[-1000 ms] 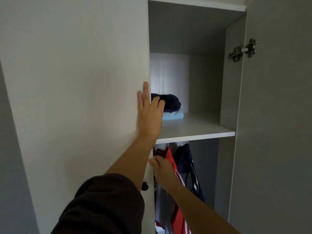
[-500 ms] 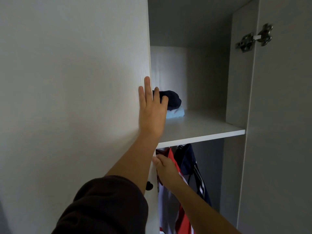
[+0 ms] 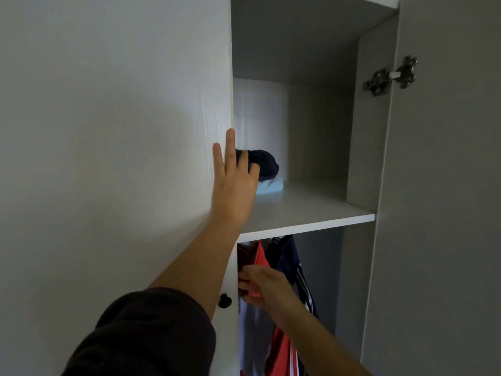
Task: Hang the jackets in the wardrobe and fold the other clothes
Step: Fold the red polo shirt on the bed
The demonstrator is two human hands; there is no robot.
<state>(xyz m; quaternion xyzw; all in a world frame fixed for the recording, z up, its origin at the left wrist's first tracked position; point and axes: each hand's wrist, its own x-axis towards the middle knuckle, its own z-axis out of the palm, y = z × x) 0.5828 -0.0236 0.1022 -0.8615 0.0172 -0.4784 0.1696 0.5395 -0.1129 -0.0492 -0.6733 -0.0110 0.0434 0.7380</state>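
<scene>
Presently: left hand point(image 3: 234, 185) flat, fingers straight, pressed against wardrobe door point(image 3: 135, 131) edge; right hand point(image 3: 261, 287) below the shelf point(image 3: 311, 213), fingers curled, pinching red jacket point(image 3: 280, 348).

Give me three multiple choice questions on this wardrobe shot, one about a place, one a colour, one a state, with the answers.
1. Where is the right hand?
A) below the shelf, at the red jacket
B) on top of the shelf
C) on the hinge

2. What colour is the knob on the left door?
A) silver
B) black
C) red

3. How is the left hand?
A) clenched in a fist
B) curled round a hanger
C) flat, fingers straight, at the door's edge

Answers: 1 A, it holds red fabric under the shelf; 2 B, the knob shows dark against the pale door; 3 C, its straight fingers lie along the edge.
</scene>
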